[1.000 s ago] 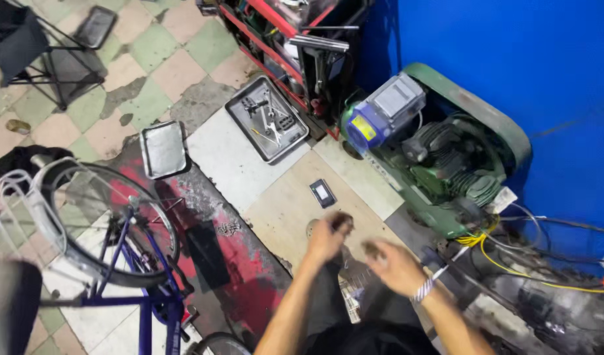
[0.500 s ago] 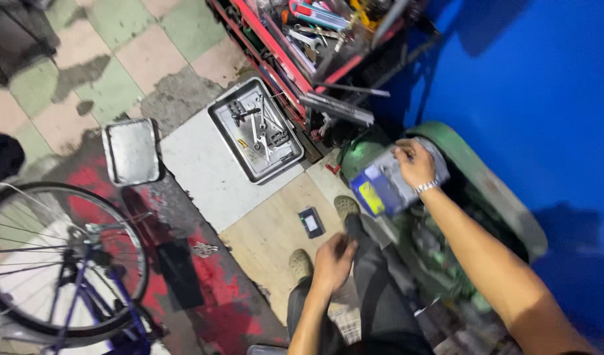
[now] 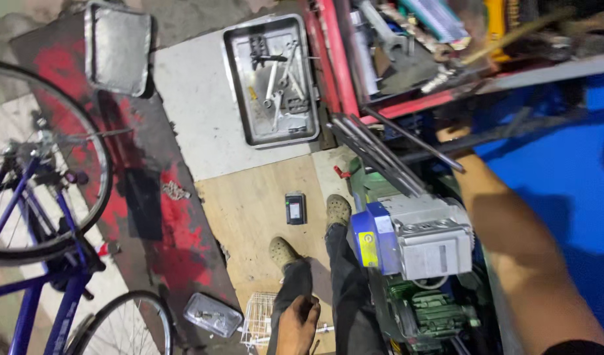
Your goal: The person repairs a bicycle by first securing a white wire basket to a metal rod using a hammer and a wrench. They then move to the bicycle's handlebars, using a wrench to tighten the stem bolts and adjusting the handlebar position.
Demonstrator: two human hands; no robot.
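My right arm stretches up and to the right, toward the red tool cart (image 3: pixel 354 79). My right hand (image 3: pixel 452 133) lies in shadow under the cart's shelf, beside several long metal rods (image 3: pixel 381 154), and I cannot tell whether it grips anything. Low in the view, my left hand (image 3: pixel 299 323) hangs with curled fingers by my left thigh and holds nothing I can see. My two shoes (image 3: pixel 338 210) stand on a wooden board (image 3: pixel 249 210). A grey and blue motor unit (image 3: pixel 413 244) sits just right of my legs.
A metal tray (image 3: pixel 239 85) holding wrenches lies on the floor by the cart, and an upturned tray (image 3: pixel 118 47) lies further left. A small dark device (image 3: pixel 295 208) rests on the board. A blue bicycle (image 3: pixel 45 223) stands at left. A wire basket (image 3: pixel 259 319) and small tray (image 3: pixel 213 314) sit below.
My right hand left the motor unit and moved up to the cart's shelf. My left hand dropped down beside my thigh. The view has closed in on the cart and the floor.
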